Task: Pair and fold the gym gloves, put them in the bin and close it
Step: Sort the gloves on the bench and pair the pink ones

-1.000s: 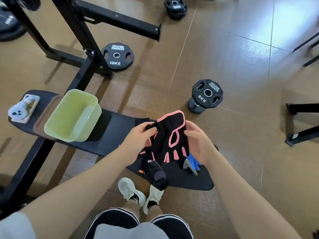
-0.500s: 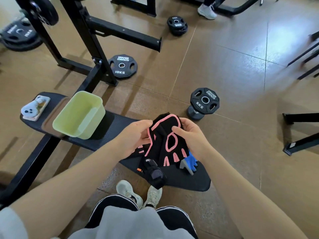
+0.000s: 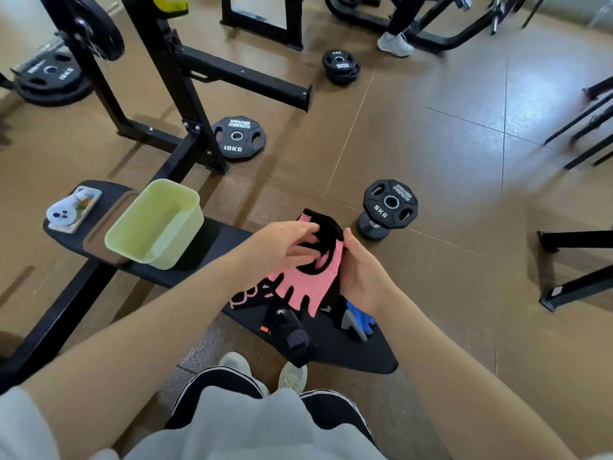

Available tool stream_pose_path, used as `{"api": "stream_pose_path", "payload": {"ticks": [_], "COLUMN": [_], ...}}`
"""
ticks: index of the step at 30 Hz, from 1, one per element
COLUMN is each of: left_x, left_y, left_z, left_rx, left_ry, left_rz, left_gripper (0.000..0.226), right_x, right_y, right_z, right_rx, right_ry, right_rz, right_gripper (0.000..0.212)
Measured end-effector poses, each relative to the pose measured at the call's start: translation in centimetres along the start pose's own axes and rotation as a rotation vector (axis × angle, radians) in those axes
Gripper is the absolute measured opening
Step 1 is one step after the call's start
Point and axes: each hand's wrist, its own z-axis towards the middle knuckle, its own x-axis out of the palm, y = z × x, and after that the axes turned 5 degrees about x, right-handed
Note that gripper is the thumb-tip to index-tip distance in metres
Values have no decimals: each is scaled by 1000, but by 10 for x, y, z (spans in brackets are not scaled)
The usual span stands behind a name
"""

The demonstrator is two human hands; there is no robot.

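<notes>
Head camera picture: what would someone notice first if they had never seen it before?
First, the pink and black glove in the middle, gripped by the left hand and the right hand above the black bench. Next, the pale green bin standing open on the bench to the left. On the brown floor behind lie black weight plates, one marked 10KG and one marked 5KG.

A black bench [image 3: 212,237] carries a green bin [image 3: 156,224] at ten o'clock, a phone [image 3: 71,210] beyond it, and black [image 3: 292,336] and blue gloves [image 3: 360,322] at five o'clock.
</notes>
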Motion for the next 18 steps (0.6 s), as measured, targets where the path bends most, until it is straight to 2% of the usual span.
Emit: {"api": "stream_pose_path", "payload": {"ticks": [3,6,8,11,14,16,18], "left_x": [-15,-26,-35,-47,-61,-74,-90], "left_y": [13,33,54,83,111,125,142], "left_z": [9,-2,-7,10,31,50,77], "left_rx": [30,238,310,269,165,112,51], "left_ry": [-3,61,31,-54,-140,-247,-332], "left_rz": [194,425,432,386,383,365,322], "left_gripper": [31,40,46,33,18,18,20], "right_x": [5,7,9,3,-9,-28,-56], "right_y": [-1,-15,-29,-55,-84,-98,-112], "right_z": [8,23,35,60,79,95,118], "right_rx": [-49,-65,-7,86,145,153,153], "right_ry": [-19,-87,-93,-183,-305,-448,-605], "right_rz": [-40,-125,-109,-81,-160,-331,-621], "right_gripper": [40,32,27,29,39,40,41]}}
